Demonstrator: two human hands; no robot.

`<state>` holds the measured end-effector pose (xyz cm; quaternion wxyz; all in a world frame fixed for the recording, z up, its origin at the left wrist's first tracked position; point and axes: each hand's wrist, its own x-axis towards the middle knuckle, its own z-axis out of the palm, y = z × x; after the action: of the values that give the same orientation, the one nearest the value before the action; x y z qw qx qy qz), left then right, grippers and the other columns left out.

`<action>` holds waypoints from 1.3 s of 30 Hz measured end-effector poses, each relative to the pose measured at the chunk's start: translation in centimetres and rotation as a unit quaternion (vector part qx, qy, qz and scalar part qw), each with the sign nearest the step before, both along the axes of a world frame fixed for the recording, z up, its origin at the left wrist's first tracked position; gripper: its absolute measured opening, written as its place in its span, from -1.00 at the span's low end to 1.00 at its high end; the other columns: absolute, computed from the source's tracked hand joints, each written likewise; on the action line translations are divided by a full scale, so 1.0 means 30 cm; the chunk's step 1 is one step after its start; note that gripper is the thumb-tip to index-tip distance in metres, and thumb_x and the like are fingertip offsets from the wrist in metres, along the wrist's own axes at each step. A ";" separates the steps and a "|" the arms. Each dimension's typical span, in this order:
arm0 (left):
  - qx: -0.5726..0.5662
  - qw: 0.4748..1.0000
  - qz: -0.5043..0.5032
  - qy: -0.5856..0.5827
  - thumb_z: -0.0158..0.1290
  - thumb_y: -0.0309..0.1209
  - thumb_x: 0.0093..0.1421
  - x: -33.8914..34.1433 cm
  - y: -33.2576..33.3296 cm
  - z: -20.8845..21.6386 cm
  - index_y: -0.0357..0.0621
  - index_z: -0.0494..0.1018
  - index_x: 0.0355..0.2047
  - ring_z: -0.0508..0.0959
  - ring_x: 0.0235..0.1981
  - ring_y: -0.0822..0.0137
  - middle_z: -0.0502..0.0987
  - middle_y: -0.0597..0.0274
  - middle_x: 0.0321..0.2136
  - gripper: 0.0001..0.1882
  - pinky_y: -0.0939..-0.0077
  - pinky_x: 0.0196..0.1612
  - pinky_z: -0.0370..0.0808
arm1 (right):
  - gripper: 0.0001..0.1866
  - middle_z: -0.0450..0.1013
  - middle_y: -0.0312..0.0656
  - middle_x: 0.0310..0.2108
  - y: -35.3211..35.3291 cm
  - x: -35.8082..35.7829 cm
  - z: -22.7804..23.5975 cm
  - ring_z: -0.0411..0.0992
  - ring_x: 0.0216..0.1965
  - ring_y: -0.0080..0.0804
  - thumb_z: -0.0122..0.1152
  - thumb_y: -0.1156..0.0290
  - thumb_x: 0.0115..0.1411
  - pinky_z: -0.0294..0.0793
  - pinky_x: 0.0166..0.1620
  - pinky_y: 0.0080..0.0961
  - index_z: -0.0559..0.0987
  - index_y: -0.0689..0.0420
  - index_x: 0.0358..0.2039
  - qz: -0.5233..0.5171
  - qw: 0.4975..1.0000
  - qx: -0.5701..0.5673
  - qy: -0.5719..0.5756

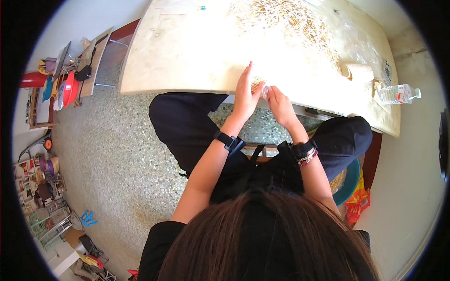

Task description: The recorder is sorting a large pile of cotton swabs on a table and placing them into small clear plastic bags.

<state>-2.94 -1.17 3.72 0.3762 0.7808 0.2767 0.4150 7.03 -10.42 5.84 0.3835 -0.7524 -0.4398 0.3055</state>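
Stick bundle (257, 85), apparently against left hand (244, 96)

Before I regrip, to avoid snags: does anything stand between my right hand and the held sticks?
Yes, it seems: clear plastic at the near right end of the held sticks, where your right hand pinches it.

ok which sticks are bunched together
The bundle of sticks between the left hand and right hand; the loose sticks lie scattered across the table.

The table (178, 56) bears sticks (307, 23) left of a bottle (394, 94).
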 end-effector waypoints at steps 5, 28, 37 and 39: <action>0.013 1.000 0.011 0.014 0.08 -0.56 0.05 -0.001 0.000 0.001 -0.23 0.06 0.17 0.32 0.08 0.11 0.28 -0.08 0.06 -0.32 0.35 0.10 0.26 | -0.70 0.31 -0.07 -0.68 0.001 0.023 0.004 0.33 -0.62 -0.20 -0.27 0.25 0.29 0.31 -0.46 -0.34 0.33 0.21 -0.42 0.019 0.995 -0.031 0.095; 0.039 0.998 -0.005 0.041 0.08 -0.52 0.03 -0.017 0.000 -0.004 -0.20 0.29 -0.02 0.22 0.13 -0.02 0.28 -0.04 0.05 -0.55 0.20 0.15 0.19 | -0.73 0.38 -0.11 -0.75 -0.048 -0.021 -0.037 0.34 -0.70 -0.46 0.08 0.23 0.14 0.31 -0.52 -0.48 0.50 0.21 -0.43 -0.128 0.989 0.006 0.070; 0.073 0.993 -0.008 0.088 0.02 -0.43 0.11 -0.015 -0.013 0.015 -0.23 0.28 -0.01 0.16 0.17 -0.02 0.23 -0.05 0.08 -0.58 0.14 0.17 0.13 | -0.74 0.28 -0.27 -0.82 -0.108 -0.011 -0.080 0.21 -0.74 -0.67 0.07 0.28 0.15 0.21 -0.61 -0.58 0.41 0.21 -0.53 -0.179 0.981 0.033 0.060; 0.123 0.983 0.026 0.132 -0.01 -0.41 0.12 -0.008 -0.027 0.033 -0.25 0.28 0.00 0.15 0.18 -0.01 0.22 -0.04 0.09 -0.58 0.11 0.19 0.09 | -0.72 0.25 -0.31 -0.83 -0.122 -0.007 -0.099 0.18 -0.74 -0.68 0.03 0.27 0.19 0.18 -0.63 -0.60 0.39 0.21 -0.54 -0.188 0.979 0.048 0.056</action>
<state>-3.20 -1.97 4.72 0.2269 0.8616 0.2907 0.3488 6.81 -14.07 2.87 0.4939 -0.7841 -0.2822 0.2482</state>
